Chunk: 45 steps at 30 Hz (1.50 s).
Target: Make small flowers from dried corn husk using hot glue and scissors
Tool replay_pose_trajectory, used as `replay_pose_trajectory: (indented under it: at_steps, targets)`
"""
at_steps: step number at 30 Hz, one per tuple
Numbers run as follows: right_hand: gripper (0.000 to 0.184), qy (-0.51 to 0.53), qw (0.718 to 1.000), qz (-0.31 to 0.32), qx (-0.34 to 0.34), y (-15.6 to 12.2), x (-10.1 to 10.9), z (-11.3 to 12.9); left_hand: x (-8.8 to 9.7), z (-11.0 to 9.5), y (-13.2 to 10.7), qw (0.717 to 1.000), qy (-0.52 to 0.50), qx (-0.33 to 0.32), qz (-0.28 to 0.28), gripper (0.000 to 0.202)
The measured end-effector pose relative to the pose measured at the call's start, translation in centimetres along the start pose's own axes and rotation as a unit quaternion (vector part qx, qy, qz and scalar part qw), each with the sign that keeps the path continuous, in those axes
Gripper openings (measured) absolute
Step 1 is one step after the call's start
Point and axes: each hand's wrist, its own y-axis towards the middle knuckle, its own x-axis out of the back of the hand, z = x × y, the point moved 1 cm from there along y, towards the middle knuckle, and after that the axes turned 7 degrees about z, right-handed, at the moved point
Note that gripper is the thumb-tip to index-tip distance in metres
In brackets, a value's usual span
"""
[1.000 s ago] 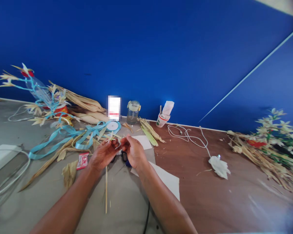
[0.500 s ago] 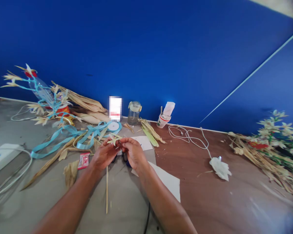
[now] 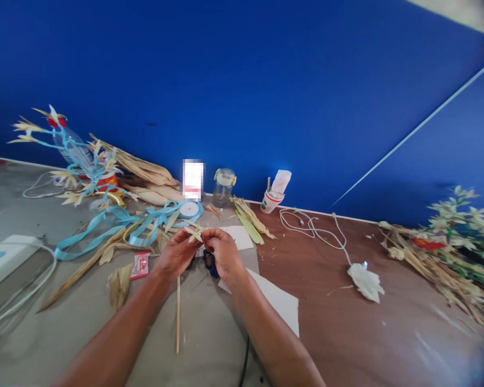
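Left hand (image 3: pixel 179 255) pinching flower (image 3: pixel 195 234); right hand (image 3: pixel 222 251) also pinching it, at its right side. Flower up above bench (image 3: pixel 210 333), nearer than ribbon spool (image 3: pixel 191 209). Stick (image 3: pixel 178 317) lies nearer still.

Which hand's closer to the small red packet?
Left. The left hand is just to the right of the small red packet; the right hand is farther right, beyond the left one.
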Motion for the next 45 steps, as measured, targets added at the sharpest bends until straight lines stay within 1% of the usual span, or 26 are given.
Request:
replay_pose_trajectory:
  at_steps: [4, 7, 8, 9, 12, 13, 15, 18, 21, 23, 25, 27, 29, 34, 37, 40, 45]
  targets:
    - [0.005, 0.002, 1.0, -0.003, 0.011, 0.0, 0.3, 0.4, -0.3, -0.1, 0.0, 1.0, 0.017, -0.007, -0.004, 0.013]
    - [0.022, -0.014, 1.0, -0.002, 0.017, 0.1, 0.7, 0.8, -0.2, 0.0, 0.0, 0.999, 0.032, -0.016, -0.013, 0.012]
    - [0.024, -0.019, 1.0, -0.006, 0.024, 0.1, 0.8, 0.9, -0.1, 0.1, 0.0, 0.999, 0.034, -0.017, -0.014, 0.014]
    - [0.023, -0.024, 0.999, -0.013, 0.032, 0.2, 0.9, 1.1, 0.0, 0.2, 0.0, 0.999, 0.033, -0.019, -0.016, 0.015]
    - [0.006, -0.032, 0.998, -0.035, 0.041, 0.4, 1.2, 1.2, 0.2, 0.4, 0.1, 0.999, 0.028, -0.022, -0.023, 0.019]
    - [0.005, -0.036, 0.998, -0.038, 0.041, 0.4, 1.3, 1.1, 0.2, 0.4, 0.1, 0.999, 0.028, -0.023, -0.025, 0.019]
    - [0.012, -0.044, 0.997, -0.041, 0.042, 0.4, 1.3, 1.0, 0.2, 0.5, 0.2, 0.999, 0.029, -0.025, -0.028, 0.019]
    - [0.015, -0.037, 0.998, -0.024, 0.034, 0.4, 1.3, 0.7, 0.2, 0.4, 0.2, 0.999, 0.034, -0.026, -0.032, 0.018]
    - [0.014, -0.038, 0.999, -0.015, 0.013, 0.5, 1.2, 0.3, 0.3, 0.3, 0.2, 0.998, 0.033, -0.028, -0.036, 0.016]
    - [0.011, -0.065, 0.998, -0.019, 0.009, 0.6, 1.2, -0.2, 0.2, 0.2, 0.2, 0.998, 0.026, -0.033, -0.043, 0.017]
    - [0.01, -0.093, 0.996, -0.006, 0.014, 0.7, 1.1, -0.7, 0.1, 0.0, 0.2, 0.998, 0.019, -0.035, -0.052, 0.017]
    - [0.009, -0.112, 0.993, 0.015, 0.029, 0.6, 0.9, -1.2, -0.1, -0.1, 0.2, 0.998, 0.016, -0.033, -0.058, 0.016]
    - [0.009, -0.126, 0.99, 0.024, 0.051, 0.5, 0.6, -1.4, -0.3, -0.2, 0.2, 0.998, 0.015, -0.03, -0.061, 0.015]
    - [0.018, -0.15, 0.982, 0.007, 0.114, 0.2, 0.2, -1.4, -0.3, 0.0, 0.1, 0.997, 0.024, -0.042, -0.061, 0.015]
    - [0.02, -0.165, 0.978, 0.007, 0.131, 0.5, 0.3, -1.8, -0.2, 0.3, 0.1, 0.997, 0.021, -0.047, -0.06, 0.021]
    - [0.017, -0.194, 0.969, 0.008, 0.155, 0.8, 0.5, -2.3, 0.0, 0.6, 0.1, 0.996, 0.012, -0.051, -0.066, 0.027]
    - [0.015, -0.189, 0.967, 0.011, 0.17, 1.1, 0.5, -2.7, -0.1, 0.6, 0.2, 0.996, 0.023, -0.043, -0.078, 0.027]
